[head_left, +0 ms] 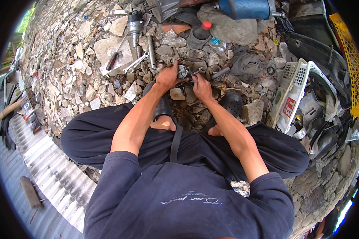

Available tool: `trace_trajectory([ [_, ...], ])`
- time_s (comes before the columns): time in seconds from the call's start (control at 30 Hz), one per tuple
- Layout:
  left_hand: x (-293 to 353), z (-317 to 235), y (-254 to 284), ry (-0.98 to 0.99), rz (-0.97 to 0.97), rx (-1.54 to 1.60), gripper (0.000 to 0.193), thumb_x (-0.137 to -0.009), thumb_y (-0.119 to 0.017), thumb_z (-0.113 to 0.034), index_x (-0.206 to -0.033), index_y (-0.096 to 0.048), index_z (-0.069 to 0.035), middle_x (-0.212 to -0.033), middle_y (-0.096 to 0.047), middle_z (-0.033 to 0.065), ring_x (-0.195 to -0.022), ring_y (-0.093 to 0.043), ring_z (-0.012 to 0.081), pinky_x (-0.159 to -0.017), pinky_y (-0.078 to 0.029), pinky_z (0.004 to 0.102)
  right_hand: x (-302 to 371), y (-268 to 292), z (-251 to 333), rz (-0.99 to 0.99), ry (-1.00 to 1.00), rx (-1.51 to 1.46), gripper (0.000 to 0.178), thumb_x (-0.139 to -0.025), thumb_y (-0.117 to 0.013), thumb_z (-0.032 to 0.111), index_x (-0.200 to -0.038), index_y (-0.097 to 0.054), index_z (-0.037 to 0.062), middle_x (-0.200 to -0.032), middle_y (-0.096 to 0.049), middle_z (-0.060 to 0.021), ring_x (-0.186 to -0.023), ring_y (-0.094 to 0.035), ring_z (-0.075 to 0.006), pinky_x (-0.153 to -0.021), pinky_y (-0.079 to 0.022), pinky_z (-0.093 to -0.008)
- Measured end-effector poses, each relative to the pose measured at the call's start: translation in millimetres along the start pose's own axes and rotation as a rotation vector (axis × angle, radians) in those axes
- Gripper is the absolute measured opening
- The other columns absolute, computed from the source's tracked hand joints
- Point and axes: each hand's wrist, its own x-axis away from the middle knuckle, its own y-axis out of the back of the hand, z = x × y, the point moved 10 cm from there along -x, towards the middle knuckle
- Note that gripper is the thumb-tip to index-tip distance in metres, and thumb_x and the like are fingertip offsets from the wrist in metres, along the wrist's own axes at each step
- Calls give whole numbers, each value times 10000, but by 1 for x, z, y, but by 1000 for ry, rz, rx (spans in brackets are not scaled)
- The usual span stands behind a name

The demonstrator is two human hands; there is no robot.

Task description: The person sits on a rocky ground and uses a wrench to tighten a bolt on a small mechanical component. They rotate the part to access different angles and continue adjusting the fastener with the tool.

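Observation:
In front of my feet, my left hand (168, 77) is closed around a small round metal part (182, 71), its thumb pointing away from me. My right hand (202, 87) grips a small open-end wrench (200, 70), whose jaw shows past the fingers, close against the metal part. What lies between the fingertips is partly hidden. Left of my hands, a combination wrench (136, 62) and a screwdriver (113, 60) rest on a flat stone (103, 49). Beside them lie a metal tube (151, 51) and a grey power tool (135, 26).
Loose stones surround my black clogs (230, 104). Ahead stand a dark bottle with a red cap (206, 25) and a blue metal cylinder (245, 8). A grey rag (249, 63) lies right, before a white plastic basket (285, 95). Corrugated sheeting (48, 159) is at left.

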Motion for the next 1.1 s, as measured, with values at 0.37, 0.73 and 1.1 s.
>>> trace_trajectory([
  [0.37,-1,8,-1,44,45,87,1005,-733,-716,-626,-1333,-318,76,-1080,-610,287,-994,-616,439,-832,-520,465,-22,-2,12,-10,74,28,217,-951,-571,207,-965,-603,-7,-775,-651,-226,-666,-636,-407,-531,-498,-471],
  [0.73,9,-2,1,86,-55,-9,658,-793,-734,-278,-1258,-357,-3,-1093,-615,249,-1032,-608,414,-898,-492,461,4,-1,24,98,-556,-58,401,-1000,-474,322,-887,-630,-30,-709,-621,-260,-685,-608,-458,-637,-459,-489],
  [1.1,17,2,-14,252,15,105,424,-813,-651,-130,-1135,-399,-17,-1017,-650,251,-967,-641,424,-820,-527,482,28,-31,55,243,-1396,-1111,90,-970,-430,100,-959,-505,52,-677,-388,13,-500,-310,-78,-412,-230,-227],
])
